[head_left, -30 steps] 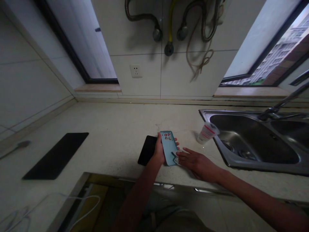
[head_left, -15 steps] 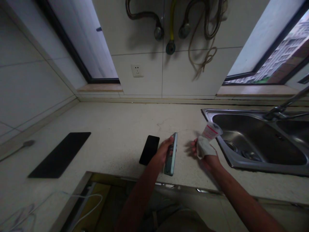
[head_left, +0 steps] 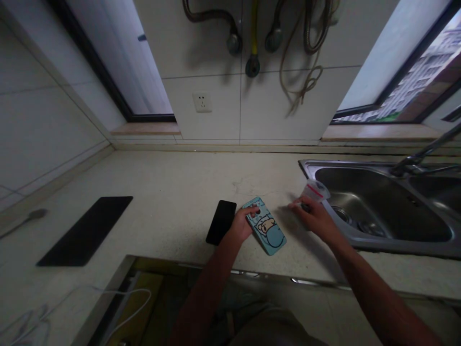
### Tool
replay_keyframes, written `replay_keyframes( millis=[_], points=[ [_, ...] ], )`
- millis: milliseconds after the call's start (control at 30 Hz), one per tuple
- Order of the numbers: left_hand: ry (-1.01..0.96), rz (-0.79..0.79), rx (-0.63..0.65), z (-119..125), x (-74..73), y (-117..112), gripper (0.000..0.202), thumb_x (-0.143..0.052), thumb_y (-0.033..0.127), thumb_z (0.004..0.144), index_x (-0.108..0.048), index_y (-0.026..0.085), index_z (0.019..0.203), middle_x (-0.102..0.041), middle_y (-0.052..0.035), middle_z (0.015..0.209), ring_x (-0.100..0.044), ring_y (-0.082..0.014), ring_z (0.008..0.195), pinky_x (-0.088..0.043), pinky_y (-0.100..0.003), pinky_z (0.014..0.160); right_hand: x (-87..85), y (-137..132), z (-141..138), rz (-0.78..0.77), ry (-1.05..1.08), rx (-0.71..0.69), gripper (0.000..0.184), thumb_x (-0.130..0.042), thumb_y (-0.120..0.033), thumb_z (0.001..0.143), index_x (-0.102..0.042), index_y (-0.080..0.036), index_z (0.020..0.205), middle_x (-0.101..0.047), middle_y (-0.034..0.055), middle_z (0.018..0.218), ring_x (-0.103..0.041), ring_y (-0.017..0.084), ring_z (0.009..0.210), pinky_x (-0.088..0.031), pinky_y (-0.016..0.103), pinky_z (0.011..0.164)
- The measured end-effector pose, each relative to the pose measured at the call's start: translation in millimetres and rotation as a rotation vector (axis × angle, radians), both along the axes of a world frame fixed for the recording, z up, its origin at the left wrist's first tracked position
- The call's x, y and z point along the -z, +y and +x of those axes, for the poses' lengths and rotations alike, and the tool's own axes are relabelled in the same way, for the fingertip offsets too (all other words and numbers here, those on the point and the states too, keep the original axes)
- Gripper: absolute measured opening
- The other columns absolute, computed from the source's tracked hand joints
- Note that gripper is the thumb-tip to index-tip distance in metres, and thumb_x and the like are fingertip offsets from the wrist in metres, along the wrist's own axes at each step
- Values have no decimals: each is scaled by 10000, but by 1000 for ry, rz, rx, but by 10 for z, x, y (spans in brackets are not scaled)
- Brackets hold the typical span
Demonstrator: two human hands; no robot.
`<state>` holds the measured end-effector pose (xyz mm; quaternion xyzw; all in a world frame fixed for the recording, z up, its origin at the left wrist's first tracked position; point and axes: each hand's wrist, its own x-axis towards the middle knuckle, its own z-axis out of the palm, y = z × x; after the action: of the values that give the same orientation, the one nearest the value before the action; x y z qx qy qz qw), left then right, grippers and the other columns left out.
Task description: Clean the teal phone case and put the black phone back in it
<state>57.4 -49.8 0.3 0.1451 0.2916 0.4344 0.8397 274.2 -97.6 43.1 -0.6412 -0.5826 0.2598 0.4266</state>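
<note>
My left hand [head_left: 240, 226] grips the near end of a light blue phone case [head_left: 265, 226] with a cartoon figure, which lies flat on the pale counter [head_left: 169, 192]. A black phone [head_left: 221, 222] lies face up just left of that hand. My right hand [head_left: 316, 220] reaches to the small clear plastic cup [head_left: 314, 190] with a red-and-white label beside the sink; its fingers curl at the cup's base, and a wipe it held earlier is hidden.
A steel sink [head_left: 378, 211] with a tap [head_left: 421, 156] fills the right side. A black mat [head_left: 85, 229] and a spoon [head_left: 23, 221] lie at the left. White cables [head_left: 118, 312] hang below the counter edge. Hoses [head_left: 306, 43] and a socket [head_left: 201, 102] are on the wall.
The blue case was turned over from camera side up to cartoon side up and laid flat. My right hand left the case and moved right to the cup.
</note>
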Motion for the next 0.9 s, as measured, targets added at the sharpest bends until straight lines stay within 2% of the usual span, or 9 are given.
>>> replay_keyframes(
  millis=[100, 233, 300, 367, 467, 567, 633, 733, 900],
  points=[
    [-28, 51, 49, -3, -78, -41, 203, -594, 110, 747, -700, 95, 919, -760, -157, 961, -712, -277, 968, -515, -411, 927, -96, 56, -121, 51, 136, 31, 356, -648, -547, 806, -639, -193, 774, -522, -34, 562, -468, 125, 486, -350, 231, 427],
    [-26, -36, 133, -3, -154, -65, 259, -491, 196, 867, -694, 82, 980, -754, -158, 832, -730, -301, 916, -530, -482, 918, -150, 97, -392, 138, 241, 37, 325, -640, -518, 837, -644, -196, 790, -636, -1, 669, -553, 141, 569, -432, 240, 494],
    [-46, -59, 141, 3, -165, -64, 293, -473, 294, 931, -689, 96, 940, -742, -142, 775, -733, -302, 868, -545, -482, 886, -116, 108, -541, 152, 260, -38, 302, -644, -494, 849, -670, -195, 818, -739, 52, 867, -658, 182, 731, -529, 284, 627],
    [-78, -73, 123, 16, -157, -60, 407, -482, 463, 954, -682, 112, 901, -735, -135, 768, -730, -313, 868, -556, -470, 857, -39, 112, -683, 168, 260, -109, 276, -629, -464, 879, -692, -195, 865, -758, 92, 1075, -703, 225, 919, -569, 353, 791],
    [-98, -105, 87, 42, -119, -55, 580, -450, 655, 921, -686, 126, 935, -735, -138, 819, -724, -319, 904, -557, -445, 858, 117, 97, -877, 247, 102, -167, 243, -582, -389, 934, -729, -204, 991, -750, 109, 1153, -695, 263, 1061, -549, 456, 944],
    [-116, -77, 56, 58, -85, -53, 692, -323, 685, 946, -682, 108, 1080, -738, -163, 906, -716, -304, 963, -537, -442, 918, 248, 56, -1051, 391, -173, -266, 272, -534, -279, 960, -731, -205, 1131, -722, 106, 1231, -593, 289, 1271, -436, 545, 1107],
    [-138, -49, 57, 51, -86, -56, 773, -250, 704, 947, -663, 86, 1162, -737, -182, 944, -710, -307, 987, -526, -460, 939, 297, 24, -1146, 421, -309, -332, 354, -474, -215, 974, -681, -200, 1260, -675, 107, 1320, -532, 277, 1345, -412, 546, 1139],
    [-151, -31, 77, 19, -125, -68, 845, -246, 752, 918, -640, 72, 1228, -736, -198, 971, -709, -324, 985, -528, -489, 929, 325, -16, -1226, 422, -453, -394, 477, -425, -160, 969, -546, -189, 1430, -571, 117, 1446, -451, 259, 1412, -404, 527, 1159],
    [-91, -52, 76, -29, -177, -69, 793, -316, 719, 926, -636, 69, 1247, -735, -209, 986, -721, -323, 939, -554, -476, 875, 356, -100, -1180, 433, -582, -461, 558, -443, -173, 968, -404, -139, 1524, -452, 151, 1535, -368, 271, 1461, -388, 524, 1174]
  ],
)
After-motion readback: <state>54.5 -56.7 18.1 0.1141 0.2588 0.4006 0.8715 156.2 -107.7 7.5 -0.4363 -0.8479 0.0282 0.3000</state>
